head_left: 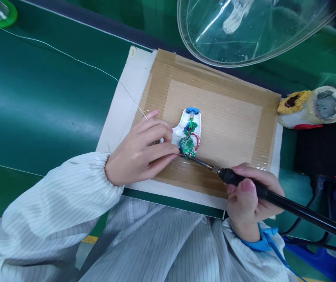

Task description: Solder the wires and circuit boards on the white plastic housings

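Left hand (140, 152) curled at the left side of the white plastic housing (190, 122), fingertips right by the board. Thin solder wire (76, 58) comes in from far left and goes behind the fingers (156, 127); can't see its end. Right hand (252, 192) grips the soldering iron (232, 177), tip at the near-left edge of the green PCB (188, 147). Red wires (196, 140) loop on the PCB's right. Blue round part (192, 111) at the housing's far end. Housing sits on a cardboard mat (215, 117) on the green table (38, 98). Clear plastic dome (244, 31) far side. Yellow-and-grey padded lump (311, 107) right. Striped white sleeves (53, 199).
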The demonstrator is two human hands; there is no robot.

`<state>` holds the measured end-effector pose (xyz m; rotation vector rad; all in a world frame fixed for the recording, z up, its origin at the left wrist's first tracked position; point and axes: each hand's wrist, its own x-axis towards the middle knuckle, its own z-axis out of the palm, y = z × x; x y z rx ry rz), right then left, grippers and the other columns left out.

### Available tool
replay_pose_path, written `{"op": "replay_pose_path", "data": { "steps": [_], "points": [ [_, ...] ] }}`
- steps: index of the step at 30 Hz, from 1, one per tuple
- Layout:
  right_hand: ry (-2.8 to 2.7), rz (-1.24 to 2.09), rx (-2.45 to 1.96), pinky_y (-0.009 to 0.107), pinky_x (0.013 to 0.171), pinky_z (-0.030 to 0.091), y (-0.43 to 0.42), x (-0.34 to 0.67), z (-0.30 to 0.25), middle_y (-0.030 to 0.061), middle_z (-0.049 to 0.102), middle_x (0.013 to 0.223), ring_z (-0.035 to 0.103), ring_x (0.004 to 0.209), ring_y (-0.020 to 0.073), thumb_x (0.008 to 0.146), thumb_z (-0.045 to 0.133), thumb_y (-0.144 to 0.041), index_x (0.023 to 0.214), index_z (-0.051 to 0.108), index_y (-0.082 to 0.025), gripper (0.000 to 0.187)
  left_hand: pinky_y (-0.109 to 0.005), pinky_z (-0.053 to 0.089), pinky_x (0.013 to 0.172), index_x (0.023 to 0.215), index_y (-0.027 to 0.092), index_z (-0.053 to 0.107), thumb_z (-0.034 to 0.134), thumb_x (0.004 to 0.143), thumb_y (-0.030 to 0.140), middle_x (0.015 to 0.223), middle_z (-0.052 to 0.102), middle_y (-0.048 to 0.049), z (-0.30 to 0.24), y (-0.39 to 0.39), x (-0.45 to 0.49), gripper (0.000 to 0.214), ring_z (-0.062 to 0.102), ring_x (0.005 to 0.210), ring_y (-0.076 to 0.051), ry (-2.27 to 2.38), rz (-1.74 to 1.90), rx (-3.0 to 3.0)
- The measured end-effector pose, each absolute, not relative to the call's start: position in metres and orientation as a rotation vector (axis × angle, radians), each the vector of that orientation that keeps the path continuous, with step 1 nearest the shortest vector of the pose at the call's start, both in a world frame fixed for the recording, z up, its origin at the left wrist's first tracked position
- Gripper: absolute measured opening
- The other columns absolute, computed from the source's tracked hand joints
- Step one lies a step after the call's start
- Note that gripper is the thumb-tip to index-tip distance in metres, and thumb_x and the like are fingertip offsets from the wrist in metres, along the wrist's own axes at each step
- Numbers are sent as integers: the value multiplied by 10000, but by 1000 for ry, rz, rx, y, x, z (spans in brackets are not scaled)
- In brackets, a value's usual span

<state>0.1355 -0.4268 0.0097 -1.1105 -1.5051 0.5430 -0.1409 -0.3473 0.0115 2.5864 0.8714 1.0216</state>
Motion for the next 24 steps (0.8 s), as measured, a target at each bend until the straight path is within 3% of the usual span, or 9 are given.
{"op": "replay_pose_path", "data": {
  "steps": [3, 6, 8, 11, 13, 16, 20, 24],
  "points": [
    [-1501, 510, -1107, 295, 476, 472, -426, 135, 9, -34, 693, 718, 593, 514, 125, 1086, 725, -292, 1135, 827, -224, 132, -550, 565, 1267, 1022, 260, 749, 727, 1043, 141, 967, 740, 2, 12, -347, -140, 123, 771, 1062, -202, 860, 1050, 2608],
    [-1443, 338, -1041, 291, 416, 431, -422, 132, 7, -29, 720, 733, 574, 476, 120, 1072, 741, -318, 1125, 846, -221, 152, -438, 676, 1037, 1055, 261, 741, 753, 1040, 151, 981, 741, -11, 14, -347, -140, 112, 771, 1022, -209, 960, 1211, 2536],
    [-1378, 238, -1009, 299, 385, 405, -419, 130, 6, -39, 719, 732, 537, 428, 115, 1061, 756, -337, 1125, 861, -232, 162, -404, 678, 910, 1107, 268, 755, 735, 1048, 143, 1072, 757, -31, 18, -348, -141, 141, 767, 1046, -222, 1172, 1292, 2456],
    [-1340, 198, -990, 301, 357, 378, -416, 130, 4, -53, 708, 724, 503, 383, 106, 1053, 770, -343, 1145, 876, -245, 171, -398, 663, 892, 1225, 233, 772, 690, 1063, 109, 1292, 764, -84, 23, -353, -139, 220, 742, 1218, -263, 1395, 1268, 2483],
    [-1335, 202, -979, 290, 351, 374, -415, 130, 3, -54, 712, 731, 504, 379, 96, 1056, 768, -334, 1157, 880, -245, 175, -387, 650, 870, 1208, 189, 762, 716, 1063, 123, 1269, 796, -94, 23, -359, -134, 166, 763, 1153, -244, 1321, 1206, 2583],
    [-1336, 182, -968, 272, 352, 378, -415, 132, 2, -50, 717, 743, 507, 388, 85, 1052, 771, -322, 1155, 879, -240, 170, -449, 644, 1005, 1091, 198, 735, 739, 1080, 200, 1060, 849, -34, 20, -368, -125, 12, 804, 996, -218, 1156, 1032, 2645],
    [-1334, 182, -1006, 264, 358, 384, -417, 132, 3, -48, 696, 713, 507, 404, 92, 1049, 765, -347, 1113, 863, -233, 163, -596, 470, 1342, 1075, 235, 738, 713, 1102, 217, 991, 860, 5, 11, -372, -121, 41, 818, 1128, -236, 1098, 936, 2567],
    [-1331, 224, -1030, 265, 372, 381, -419, 130, 5, -32, 716, 702, 516, 406, 97, 1032, 772, -318, 1059, 860, -209, 143, -598, 418, 1389, 1060, 247, 759, 734, 1092, 214, 1028, 850, 12, 6, -371, -123, 52, 805, 1074, -206, 1101, 946, 2484]
  ]
}}
